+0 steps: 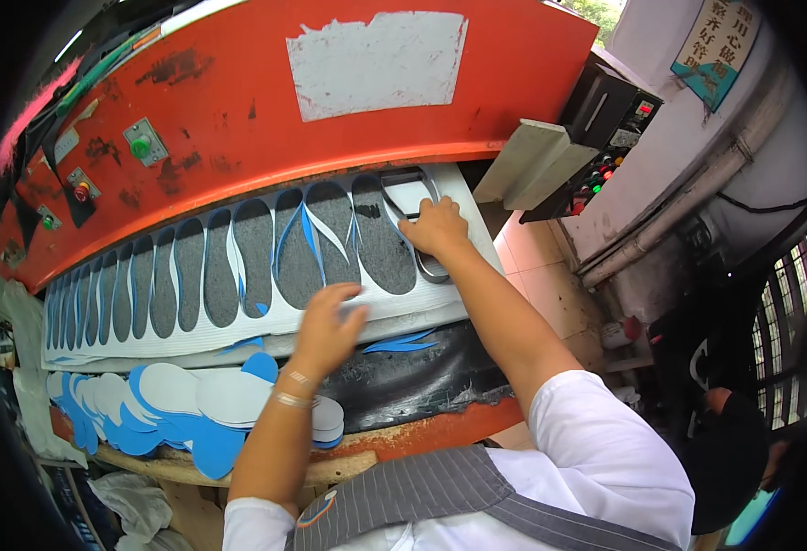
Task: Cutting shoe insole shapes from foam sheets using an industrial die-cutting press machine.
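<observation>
Striped apron [412, 491] nearest, left hand [328, 323] fingers apart, I judge the cutter [392, 197] under right hand [437, 228] fingers, clamping unclear, stiff, best held by rim.

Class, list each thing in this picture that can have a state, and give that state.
White sheet: cut, with sole-shaped holes.
Metal die: lying on the sheet.
Right hand: on the die, grip partly hidden.
Left hand: half open, apparently empty.
Cut soles: piled, overlapping.
Blue strips: loose.
Panel lights: lit, red and green.
</observation>
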A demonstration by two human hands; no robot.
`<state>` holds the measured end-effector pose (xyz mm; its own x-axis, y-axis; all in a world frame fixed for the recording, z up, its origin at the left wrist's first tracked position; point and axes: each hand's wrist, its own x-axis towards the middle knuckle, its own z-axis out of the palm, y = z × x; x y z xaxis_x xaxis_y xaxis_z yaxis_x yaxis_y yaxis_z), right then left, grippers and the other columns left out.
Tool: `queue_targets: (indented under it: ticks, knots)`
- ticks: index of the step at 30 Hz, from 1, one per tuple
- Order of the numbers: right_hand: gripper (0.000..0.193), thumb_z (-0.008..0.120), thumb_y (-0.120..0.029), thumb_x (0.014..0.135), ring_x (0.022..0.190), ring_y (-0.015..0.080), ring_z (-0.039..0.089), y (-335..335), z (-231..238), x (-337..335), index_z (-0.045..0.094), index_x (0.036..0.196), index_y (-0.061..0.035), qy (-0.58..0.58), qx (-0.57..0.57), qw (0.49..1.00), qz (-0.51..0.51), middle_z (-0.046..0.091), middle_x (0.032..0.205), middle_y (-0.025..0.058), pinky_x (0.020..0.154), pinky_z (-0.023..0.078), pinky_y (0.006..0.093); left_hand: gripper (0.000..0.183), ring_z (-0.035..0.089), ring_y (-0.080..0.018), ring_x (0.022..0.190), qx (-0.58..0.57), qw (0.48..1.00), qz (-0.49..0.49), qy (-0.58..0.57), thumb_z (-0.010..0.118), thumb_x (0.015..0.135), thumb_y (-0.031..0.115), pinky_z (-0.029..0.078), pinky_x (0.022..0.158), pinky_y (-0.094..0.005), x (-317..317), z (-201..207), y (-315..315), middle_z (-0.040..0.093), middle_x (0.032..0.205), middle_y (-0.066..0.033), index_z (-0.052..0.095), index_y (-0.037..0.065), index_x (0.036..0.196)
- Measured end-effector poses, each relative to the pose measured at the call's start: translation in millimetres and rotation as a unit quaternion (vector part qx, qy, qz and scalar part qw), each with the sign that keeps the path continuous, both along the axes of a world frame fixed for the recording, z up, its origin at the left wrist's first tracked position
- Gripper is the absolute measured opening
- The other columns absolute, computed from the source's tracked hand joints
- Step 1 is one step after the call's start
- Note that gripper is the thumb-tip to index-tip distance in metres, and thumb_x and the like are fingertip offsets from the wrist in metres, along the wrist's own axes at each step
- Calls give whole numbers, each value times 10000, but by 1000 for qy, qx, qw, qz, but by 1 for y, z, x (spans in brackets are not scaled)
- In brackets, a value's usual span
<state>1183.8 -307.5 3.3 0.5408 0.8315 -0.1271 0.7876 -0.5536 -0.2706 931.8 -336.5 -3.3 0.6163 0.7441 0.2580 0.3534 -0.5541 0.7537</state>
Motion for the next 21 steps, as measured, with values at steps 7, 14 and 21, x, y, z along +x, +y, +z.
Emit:
queue_targets:
  ticks: [7, 14, 21]
  knots:
    - [878, 782, -451, 701, 1279, 384, 424, -75, -55, 37, 421, 1369, -10, 235, 232, 939, 92, 442, 1377, 250, 1022, 383, 441, 238, 502, -319, 1194, 5, 998, -59, 5, 625, 752, 128, 325, 1012, -449, 89, -56, 4, 550, 1279, -204, 578, 79, 980]
    - [928, 866, -389, 574, 1350, 359, 357, -104, -60, 46, 468, 1362, -104, 116, 234, 939, 225, 406, 1430, 219, 1096, 288, 425, 258, 402, -327, 1318, 36, 995, -67, 64, 628, 768, 186, 250, 1086, -466, 99, -57, -6, 463, 1392, -218, 563, 93, 1000]
    - [895, 877, -383, 559, 1349, 356, 358, -102, -60, 44, 504, 1328, -116, 143, 252, 932, 220, 389, 1448, 217, 1089, 304, 426, 296, 392, -304, 1331, 43, 992, -83, 79, 652, 755, 178, 238, 1098, -451, 92, -53, -5, 441, 1410, -205, 556, 97, 1022]
